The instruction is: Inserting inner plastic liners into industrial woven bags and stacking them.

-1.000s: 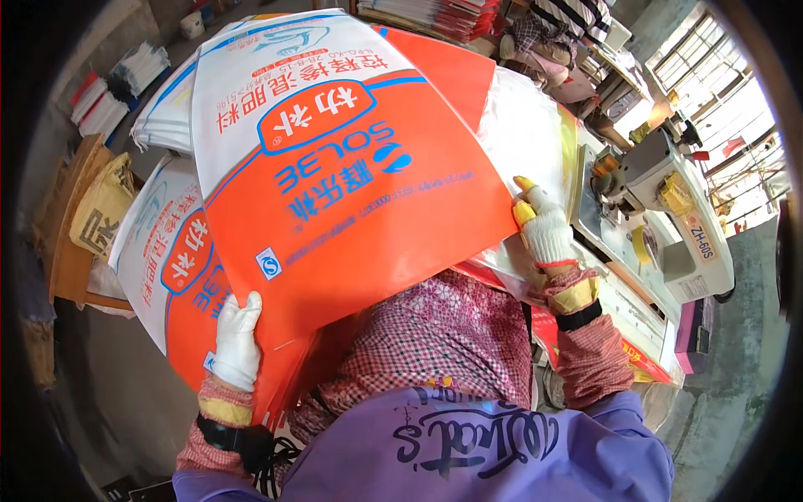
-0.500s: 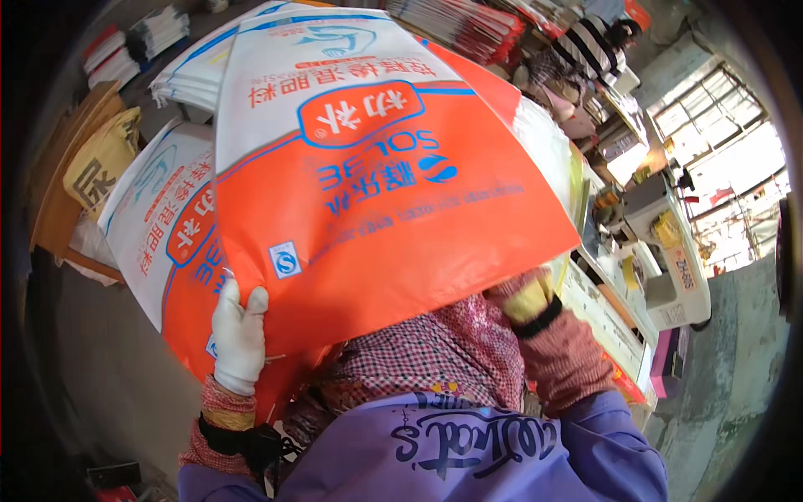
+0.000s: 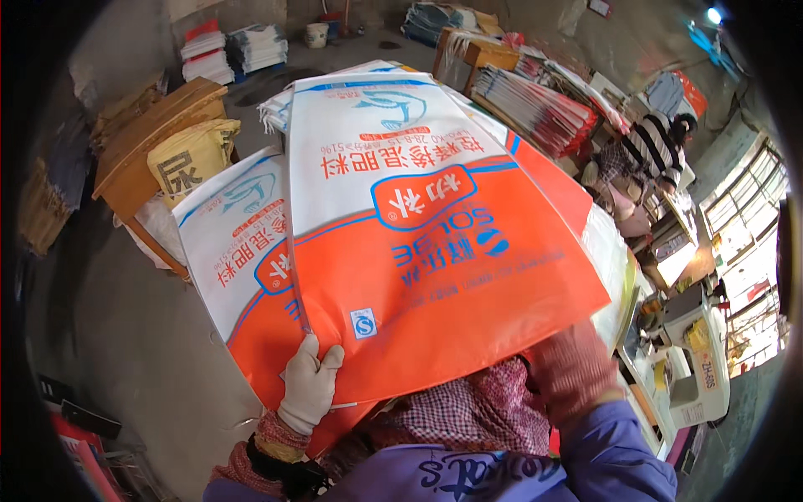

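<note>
A large flat woven sack point(image 3: 435, 343), white on its far half and orange on its near half, spreads across my lap. My left hand point(image 3: 308, 386), in a white glove, is closed on its near left edge, the thumb apart from the fingers. Another sack point(image 3: 238, 238) with the same pattern lies partly beneath, showing to the left. My right forearm point(image 3: 577, 368), in a reddish knit cuff and purple sleeve, reaches under the near right edge. The sack hides the right hand and its fingers.
A white sewing machine point(image 3: 701, 368) stands to the right, near a barred window. Further back, a person point(image 3: 657, 151) in a striped top sits beside piled sacks point(image 3: 535, 109). At left, a yellow sack point(image 3: 192, 159) hangs against a wooden table point(image 3: 155, 130). A white bucket point(image 3: 316, 35) is far off.
The view has shifted, so the sacks and my hands appear lower and further right, with more of the room behind showing. My right hand is further under the sack. My left keeps its hold.
</note>
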The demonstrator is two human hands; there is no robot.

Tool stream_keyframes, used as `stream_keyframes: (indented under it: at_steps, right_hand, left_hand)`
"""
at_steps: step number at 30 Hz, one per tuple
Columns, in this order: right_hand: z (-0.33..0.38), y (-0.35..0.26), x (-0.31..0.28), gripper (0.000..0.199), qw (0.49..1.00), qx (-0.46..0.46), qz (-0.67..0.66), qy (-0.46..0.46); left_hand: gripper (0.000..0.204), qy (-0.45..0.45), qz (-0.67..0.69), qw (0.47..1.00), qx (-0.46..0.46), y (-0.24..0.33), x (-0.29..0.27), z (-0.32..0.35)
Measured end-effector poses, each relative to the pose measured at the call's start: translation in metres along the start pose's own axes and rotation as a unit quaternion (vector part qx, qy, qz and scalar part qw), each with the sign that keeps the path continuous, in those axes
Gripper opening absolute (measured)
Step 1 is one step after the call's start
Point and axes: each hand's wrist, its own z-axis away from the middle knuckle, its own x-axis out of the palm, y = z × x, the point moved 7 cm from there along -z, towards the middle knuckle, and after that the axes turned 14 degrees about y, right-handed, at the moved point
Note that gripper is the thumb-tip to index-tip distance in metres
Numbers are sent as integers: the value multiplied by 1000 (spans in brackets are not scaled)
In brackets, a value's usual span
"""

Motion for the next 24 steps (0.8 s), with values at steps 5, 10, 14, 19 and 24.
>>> stream_keyframes:
  at_steps: [5,10,14,19,24]
  right_hand:
    - [68,-7,-129,31,956,-23,164,-241]
    - [45,-103,-161,32,849,-399,318,138]
    - [-24,10,-214,35,847,-95,514,98]
    - [-10,29,-129,37,725,-377,576,36]
    - [-7,87,-36,29,632,-364,682,-54]
  left_hand:
    - [28,-22,-42,999,11,22,10,-7]
    - [29,-5,-94,996,-4,24,4,-10]
    - [27,58,-43,995,61,30,-6,-4]
    - [22,109,-136,984,41,22,-62,28]
    - [22,105,-107,977,-153,-57,-102,66]
